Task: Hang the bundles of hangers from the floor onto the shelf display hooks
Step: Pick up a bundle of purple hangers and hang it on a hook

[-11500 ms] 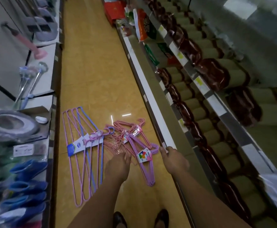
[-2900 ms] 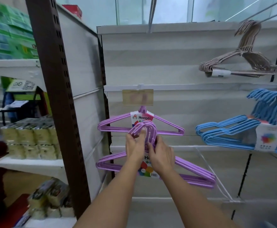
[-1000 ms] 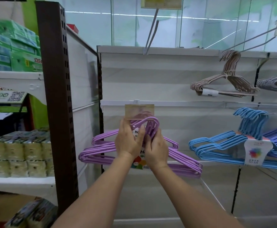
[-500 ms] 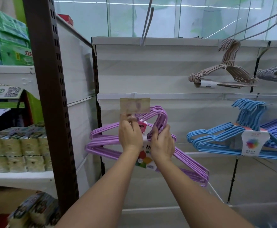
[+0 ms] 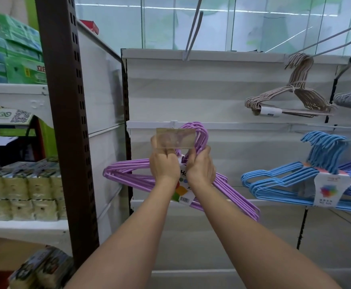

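Note:
A bundle of purple hangers (image 5: 128, 174) with a white label is held up at the display hook that carries a tan price tag (image 5: 175, 138). My left hand (image 5: 164, 165) grips the bundle's neck just below the tag. My right hand (image 5: 201, 166) grips the neck from the right side, under the curved hooks (image 5: 201, 134). The hooks reach up behind the tag, level with the white rail (image 5: 232, 125). The hook's rod itself is hidden behind the tag and my hands, and so is any bundle hanging behind the one I hold.
Blue hangers (image 5: 285, 184) hang to the right, beige hangers (image 5: 291, 99) above them. A brown slotted upright (image 5: 66, 122) stands to the left, with stacked packs (image 5: 22, 188) and green boxes (image 5: 14, 59) on the neighbouring shelves. Bare hook rods (image 5: 193, 28) jut out overhead.
Since the oldest frame, a purple bundle left the floor and came up to the display. In the last second both hands raised its hooks up behind the price tag.

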